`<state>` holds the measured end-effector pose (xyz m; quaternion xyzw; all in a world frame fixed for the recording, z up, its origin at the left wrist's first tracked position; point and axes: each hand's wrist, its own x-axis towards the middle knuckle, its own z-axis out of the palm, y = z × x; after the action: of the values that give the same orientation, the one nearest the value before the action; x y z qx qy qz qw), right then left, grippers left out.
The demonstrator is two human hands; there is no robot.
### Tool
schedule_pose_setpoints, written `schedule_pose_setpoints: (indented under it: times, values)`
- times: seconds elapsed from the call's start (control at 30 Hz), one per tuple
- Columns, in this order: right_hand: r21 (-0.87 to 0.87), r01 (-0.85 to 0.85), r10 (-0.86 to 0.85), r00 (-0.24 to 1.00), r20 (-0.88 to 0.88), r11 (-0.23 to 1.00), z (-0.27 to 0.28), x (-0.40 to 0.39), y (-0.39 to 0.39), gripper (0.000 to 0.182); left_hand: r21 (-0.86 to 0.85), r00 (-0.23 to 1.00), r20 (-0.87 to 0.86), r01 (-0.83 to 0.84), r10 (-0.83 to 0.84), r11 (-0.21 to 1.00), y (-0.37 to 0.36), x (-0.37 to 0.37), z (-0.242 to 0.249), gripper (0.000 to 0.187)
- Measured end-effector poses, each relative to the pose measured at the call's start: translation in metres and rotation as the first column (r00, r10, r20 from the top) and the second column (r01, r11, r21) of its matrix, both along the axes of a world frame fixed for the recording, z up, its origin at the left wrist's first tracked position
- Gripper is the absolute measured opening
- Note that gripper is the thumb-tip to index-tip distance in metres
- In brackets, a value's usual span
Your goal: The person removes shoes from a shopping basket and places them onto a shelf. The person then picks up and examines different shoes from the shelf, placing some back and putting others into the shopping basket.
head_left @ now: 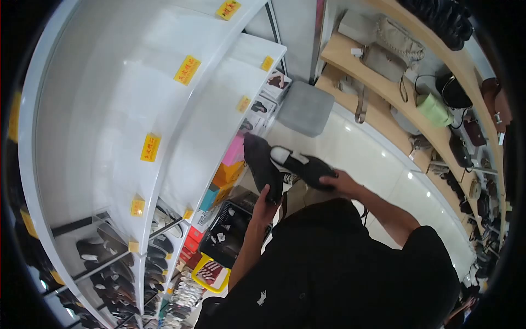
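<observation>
My left hand (265, 208) grips a dark shoe (263, 164) near one end, fingers wrapped around it. In my right hand (341, 184) is a second black shoe (309, 169), with a pale patch showing at its far end. Both shoes are held up in front of my body, close together with their far ends nearly meeting. Parts of each shoe are hidden behind my fingers. Left of them is the white shelf (203, 131), and a black basket (222, 233) holding dark shoes stands below my left forearm.
Yellow labels (188, 70) line the curved white shelves. Shoe boxes (227, 174) are stacked beneath the lower shelf. A grey stool (306, 107) stands ahead, and a yellow basket (211, 273) sits at lower left. Wooden shelves (378, 71) with handbags curve along the right.
</observation>
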<state>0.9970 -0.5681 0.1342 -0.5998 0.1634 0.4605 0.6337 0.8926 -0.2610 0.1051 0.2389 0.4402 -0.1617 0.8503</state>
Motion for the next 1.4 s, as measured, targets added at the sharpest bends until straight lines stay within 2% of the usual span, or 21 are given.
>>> schedule_pose_setpoints:
  times: [0.1,0.17,0.2,0.27,0.3,0.33,0.4,0.43,0.47,0.57,0.67,0.83,1.07,1.17,1.27,1.4]
  values:
    - [0.051,0.133,-0.131,0.991,-0.026,0.990,-0.002,0.045,0.010,0.066,-0.032,0.999,0.011,0.052,-0.051,0.998,0.013,0.021,0.005,0.064]
    - [0.049,0.149,-0.150,0.988,0.031,0.988,-0.013,0.083,0.015,0.059,-0.039,0.997,0.031,0.068,-0.067,0.997,0.018,0.031,0.008,0.064]
    - [0.124,0.178,-0.184,0.982,0.042,0.976,-0.020,0.106,0.018,0.061,0.028,0.999,-0.020,0.047,-0.046,0.999,0.013,0.040,0.024,0.063]
    - [0.201,0.231,-0.253,0.963,0.090,0.952,-0.035,0.161,0.028,0.071,0.014,0.999,-0.032,0.023,-0.023,1.000,0.009,0.044,0.026,0.057]
    - [0.211,0.169,-0.200,0.970,0.135,0.963,-0.031,0.195,0.034,0.074,0.011,0.999,-0.032,0.001,-0.001,1.000,0.007,0.046,0.026,0.054]
    - [0.239,0.156,-0.196,0.968,0.157,0.958,-0.055,0.228,0.038,0.073,0.014,1.000,-0.022,-0.016,0.016,1.000,0.003,0.047,0.026,0.057]
    - [0.241,0.171,-0.224,0.950,0.218,0.955,-0.047,0.294,0.059,0.070,0.032,0.999,-0.016,-0.027,0.027,0.999,-0.008,0.050,0.025,0.058]
    - [0.256,0.121,-0.188,0.947,0.259,0.959,-0.061,0.328,0.066,0.064,0.043,0.999,-0.013,-0.029,0.030,0.999,-0.014,0.051,0.024,0.059]
    - [0.289,0.095,-0.179,0.943,0.281,0.953,-0.051,0.357,0.077,0.066,-0.004,0.994,-0.054,-0.091,0.091,0.996,-0.021,0.052,0.023,0.059]
    - [0.293,0.095,-0.181,0.941,0.284,0.951,-0.062,0.433,0.102,0.066,0.075,0.990,-0.042,-0.131,0.134,0.989,-0.051,0.081,0.040,0.061]
    - [0.287,0.073,-0.140,0.965,0.221,0.955,-0.107,0.497,0.123,0.065,0.136,0.990,0.066,-0.133,0.125,0.982,-0.075,0.118,0.047,0.063]
    - [0.360,0.067,-0.143,0.972,0.189,0.930,-0.140,0.548,0.149,0.071,0.156,0.976,0.110,-0.206,0.190,0.966,-0.101,0.164,0.051,0.069]
    - [0.371,0.057,-0.113,0.985,0.131,0.927,-0.176,0.589,0.175,0.075,0.228,0.971,0.162,-0.209,0.175,0.951,-0.110,0.193,0.050,0.064]
    - [0.386,0.092,-0.149,0.981,0.121,0.918,-0.185,0.592,0.180,0.071,0.243,0.970,0.144,-0.226,0.195,0.943,-0.114,0.202,0.054,0.063]
    - [0.328,0.114,-0.164,0.978,0.130,0.938,-0.189,0.590,0.184,0.070,0.246,0.970,0.139,-0.226,0.197,0.942,-0.117,0.205,0.049,0.063]
    - [0.023,0.237,-0.234,0.930,0.285,0.971,-0.182,0.580,0.196,0.066,0.229,0.976,0.110,-0.211,0.190,0.950,-0.123,0.209,0.048,0.065]
